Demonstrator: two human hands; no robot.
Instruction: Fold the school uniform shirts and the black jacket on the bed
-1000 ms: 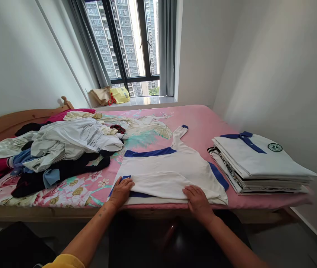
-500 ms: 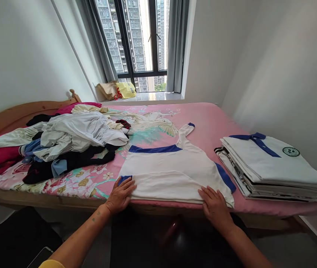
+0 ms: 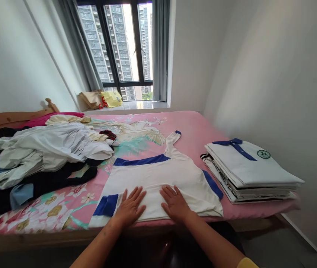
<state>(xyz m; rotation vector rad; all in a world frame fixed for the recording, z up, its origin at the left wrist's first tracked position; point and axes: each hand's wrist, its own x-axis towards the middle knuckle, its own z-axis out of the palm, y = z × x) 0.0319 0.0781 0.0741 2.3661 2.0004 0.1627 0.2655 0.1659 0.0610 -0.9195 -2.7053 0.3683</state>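
Left hand and right hand lie flat and spread, gripping nothing. On the floral pink bed, the soft white shirt lies under them at the near edge; I judge this a smoothing step, and next I'd fold in its limp far sleeve by the blue cuff.

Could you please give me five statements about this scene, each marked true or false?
1. The left hand rests on the shirt. True.
2. The right hand grips the stack. False: it rests on the shirt, fingers extended.
3. A round badge shows on the stack. True.
4. The clothes heap is right of the shirt. False: it is left.
5. The yellow bag is beside the brown bag. True.
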